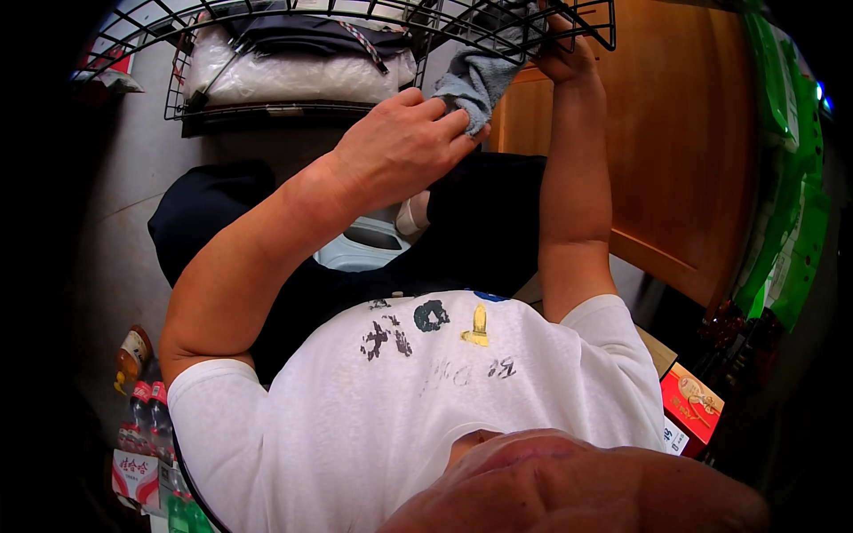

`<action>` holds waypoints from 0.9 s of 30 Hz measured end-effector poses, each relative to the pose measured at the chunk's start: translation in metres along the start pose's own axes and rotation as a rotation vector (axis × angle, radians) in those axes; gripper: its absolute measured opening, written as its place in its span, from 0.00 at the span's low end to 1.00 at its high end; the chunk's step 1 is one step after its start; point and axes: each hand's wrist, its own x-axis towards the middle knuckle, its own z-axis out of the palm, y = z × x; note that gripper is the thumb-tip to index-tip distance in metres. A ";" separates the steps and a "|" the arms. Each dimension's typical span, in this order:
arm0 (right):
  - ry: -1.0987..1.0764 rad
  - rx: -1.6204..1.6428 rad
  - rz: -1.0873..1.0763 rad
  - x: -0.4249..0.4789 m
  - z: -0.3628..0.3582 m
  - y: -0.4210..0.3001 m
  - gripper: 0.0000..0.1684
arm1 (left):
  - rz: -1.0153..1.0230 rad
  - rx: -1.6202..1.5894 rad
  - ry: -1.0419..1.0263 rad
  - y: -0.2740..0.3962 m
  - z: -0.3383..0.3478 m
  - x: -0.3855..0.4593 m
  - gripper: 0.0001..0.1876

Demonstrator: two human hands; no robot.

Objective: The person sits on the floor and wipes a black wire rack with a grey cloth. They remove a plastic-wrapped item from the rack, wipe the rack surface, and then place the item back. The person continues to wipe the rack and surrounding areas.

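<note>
A grey-blue cloth (pixel 476 83) hangs in folds against the black wire rack (pixel 373 14) at the top of the view. My left hand (pixel 410 136) pinches its lower end, the back of the hand towards me. My right hand (pixel 566 56) is raised to the rack's right corner, with its fingers around the wires. The cloth's upper part runs behind the wires beside those fingers. Wires partly hide the right fingertips, and whether they also hold the cloth is unclear.
A lower wire basket (pixel 174 100) holds a clear plastic-wrapped bundle (pixel 293 73) and dark fabric with a cord. A wooden cabinet panel (pixel 666 153) stands at right, beside green packages (pixel 786 220). Bottles (pixel 150 413) stand at lower left; a red box (pixel 693 403) is at lower right. A pale plastic stool (pixel 363 246) shows between my legs.
</note>
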 end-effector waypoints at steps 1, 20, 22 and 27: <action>-0.009 -0.004 0.006 -0.004 0.000 -0.002 0.13 | -0.002 0.003 -0.001 0.001 0.000 0.000 0.25; -0.312 -0.546 0.056 -0.088 0.021 -0.010 0.10 | 0.042 -0.034 -0.111 0.012 0.006 -0.008 0.27; -0.308 -0.607 0.029 -0.089 0.030 -0.008 0.11 | 0.045 -0.033 -0.130 0.012 0.006 -0.008 0.27; -0.155 -0.469 0.098 -0.078 -0.008 -0.020 0.11 | 0.053 -0.018 -0.121 0.010 0.001 -0.012 0.25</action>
